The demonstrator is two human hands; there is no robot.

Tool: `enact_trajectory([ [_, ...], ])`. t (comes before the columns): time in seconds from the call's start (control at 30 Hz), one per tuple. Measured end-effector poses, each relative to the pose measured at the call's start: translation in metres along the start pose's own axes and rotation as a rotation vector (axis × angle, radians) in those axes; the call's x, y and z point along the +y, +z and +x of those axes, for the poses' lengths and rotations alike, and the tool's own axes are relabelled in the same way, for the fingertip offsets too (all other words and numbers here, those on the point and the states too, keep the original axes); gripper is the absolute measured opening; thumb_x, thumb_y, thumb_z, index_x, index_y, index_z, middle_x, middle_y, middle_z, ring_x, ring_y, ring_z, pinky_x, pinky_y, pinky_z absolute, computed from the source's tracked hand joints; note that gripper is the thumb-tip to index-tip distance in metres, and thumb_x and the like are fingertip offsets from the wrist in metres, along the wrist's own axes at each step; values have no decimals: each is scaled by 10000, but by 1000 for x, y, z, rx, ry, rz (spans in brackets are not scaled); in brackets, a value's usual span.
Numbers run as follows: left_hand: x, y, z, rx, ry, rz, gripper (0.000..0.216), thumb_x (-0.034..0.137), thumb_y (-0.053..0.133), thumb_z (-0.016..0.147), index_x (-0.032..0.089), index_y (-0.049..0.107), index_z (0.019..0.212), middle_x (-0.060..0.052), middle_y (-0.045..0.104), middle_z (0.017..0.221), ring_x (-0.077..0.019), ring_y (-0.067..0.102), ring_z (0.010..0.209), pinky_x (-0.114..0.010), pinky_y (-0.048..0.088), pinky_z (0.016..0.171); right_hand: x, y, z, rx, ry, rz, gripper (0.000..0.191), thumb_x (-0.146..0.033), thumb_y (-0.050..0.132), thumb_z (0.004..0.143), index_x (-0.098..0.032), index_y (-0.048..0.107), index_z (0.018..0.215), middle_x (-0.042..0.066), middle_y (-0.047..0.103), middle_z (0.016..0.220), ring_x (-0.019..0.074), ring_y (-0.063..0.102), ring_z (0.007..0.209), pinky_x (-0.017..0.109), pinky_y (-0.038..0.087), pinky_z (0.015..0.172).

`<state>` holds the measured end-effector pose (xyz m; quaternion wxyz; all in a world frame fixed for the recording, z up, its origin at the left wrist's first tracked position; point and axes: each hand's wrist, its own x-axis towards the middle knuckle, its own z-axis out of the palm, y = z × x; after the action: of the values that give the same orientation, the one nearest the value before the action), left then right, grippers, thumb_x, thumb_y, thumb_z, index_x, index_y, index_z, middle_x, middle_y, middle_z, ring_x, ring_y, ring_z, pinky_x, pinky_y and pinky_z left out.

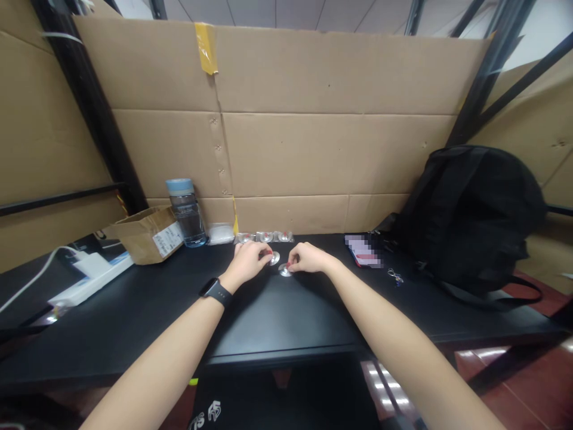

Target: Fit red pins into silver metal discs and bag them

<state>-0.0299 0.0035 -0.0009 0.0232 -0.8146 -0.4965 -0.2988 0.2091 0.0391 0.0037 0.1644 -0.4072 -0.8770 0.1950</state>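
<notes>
My left hand (248, 260), a dark smartwatch (216, 291) on its wrist, is closed in a pinch at the red middle of a small round silver disc (275, 258). Just to the right and a little nearer, a second silver disc (285, 272) is pinched at its red part by my right hand (308, 258). The two discs are close together, low over the black tabletop (286, 319); whether they touch it I cannot tell. Behind them lie several similar silver discs (265, 237) with red centres, in clear wrapping.
Left: blue-lidded water bottle (188, 215), open brown paper box (147, 236), white power strip (92, 280) with a plugged-in charger (93, 264), clear plastic packet (221, 233). Right: phone (363, 250), small keyring (396, 277), black backpack (470, 221). A cardboard wall (313, 149) closes the back.
</notes>
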Motion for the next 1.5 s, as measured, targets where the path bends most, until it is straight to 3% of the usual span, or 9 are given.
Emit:
enact_trajectory([
  [0.1, 2, -2, 0, 2, -13, 16, 155, 342, 636, 929, 279, 757, 855, -4, 773, 831, -230, 683, 801, -340, 411, 786, 1, 1, 1, -17, 1, 3, 44, -242, 812, 707, -227, 775, 725, 7, 761, 709, 183, 691, 657, 258, 454, 594],
  [0.27, 1, -1, 0, -5, -26, 4, 126, 312, 647, 918, 278, 753, 859, -5, 775, 839, -228, 683, 800, -338, 415, 816, -2, 4, 1, 28, -10, 18, 224, -364, 833, 724, -241, 787, 905, 6, 778, 773, 176, 683, 645, 255, 440, 580],
  [0.47, 3, -4, 0, -25, -47, 22, 165, 317, 611, 938, 269, 754, 870, -12, 778, 860, -232, 683, 845, -336, 413, 820, -6, 5, 3, 23, -46, -70, 70, -202, 744, 781, -211, 794, 829, 11, 769, 757, 156, 687, 688, 237, 460, 666],
  [0.7, 4, -4, 0, -41, -73, 13, 147, 305, 614, 937, 258, 743, 884, -9, 785, 888, -227, 693, 875, -326, 426, 817, -9, 2, 1, 28, -32, -109, 36, -173, 757, 762, -186, 762, 728, 18, 732, 663, 150, 650, 625, 229, 405, 604],
  [0.93, -1, 2, 1, 12, -114, -115, 125, 294, 604, 939, 229, 703, 900, -24, 777, 899, -226, 706, 845, -326, 467, 798, -15, 3, 4, 198, -53, -38, 126, -162, 597, 923, -169, 697, 848, 48, 755, 866, 155, 671, 786, 243, 448, 730],
  [1.07, -7, 12, 4, 9, -112, -352, 165, 348, 590, 950, 222, 689, 912, -28, 770, 904, -214, 711, 840, -320, 503, 812, -17, 8, 8, 295, -82, 204, 123, -179, 580, 937, -163, 655, 841, 50, 755, 864, 141, 690, 745, 250, 504, 716],
  [1.2, -10, 18, 6, 26, -82, -545, 193, 381, 597, 945, 209, 676, 906, -45, 762, 962, -212, 711, 903, -321, 522, 855, -17, 17, 13, 293, -32, 523, 103, -260, 629, 937, -172, 638, 886, 59, 752, 835, 172, 744, 769, 236, 559, 627],
  [1.5, -11, 12, 7, 28, -46, -580, 230, 400, 604, 935, 190, 681, 882, -53, 739, 932, -211, 678, 863, -325, 505, 817, -17, 25, 12, 175, -42, 990, 325, -429, 809, 828, -166, 630, 892, 60, 714, 977, 181, 781, 814, 257, 629, 724],
])
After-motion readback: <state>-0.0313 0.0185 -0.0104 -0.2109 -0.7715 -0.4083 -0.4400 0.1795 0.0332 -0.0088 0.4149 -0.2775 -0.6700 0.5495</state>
